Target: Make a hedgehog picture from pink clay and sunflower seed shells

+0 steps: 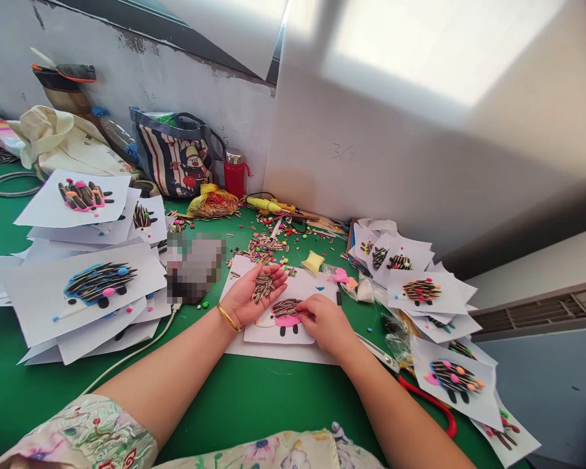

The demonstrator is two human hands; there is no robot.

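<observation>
My left hand [258, 292] is turned palm up and cupped around a small heap of striped sunflower seeds [263, 287]. Below it lies a white sheet with a hedgehog picture [287, 320]: a pink clay body, dark feet and rows of seeds along the back. My right hand [325, 319] pinches at the right side of that hedgehog, its fingertips touching the seed rows. What sits between those fingers looks like a sunflower seed, mostly hidden. More white paper [283, 352] lies under the sheet.
Finished hedgehog sheets are stacked at left [34, 286] and right [400, 286]. Loose seeds and coloured balls [268, 247] lie behind my hands, near yellow clay [313, 262] and pink clay [340, 275]. Red-handled scissors [432, 397] lie by my right forearm. A white cable [137, 352] crosses at left.
</observation>
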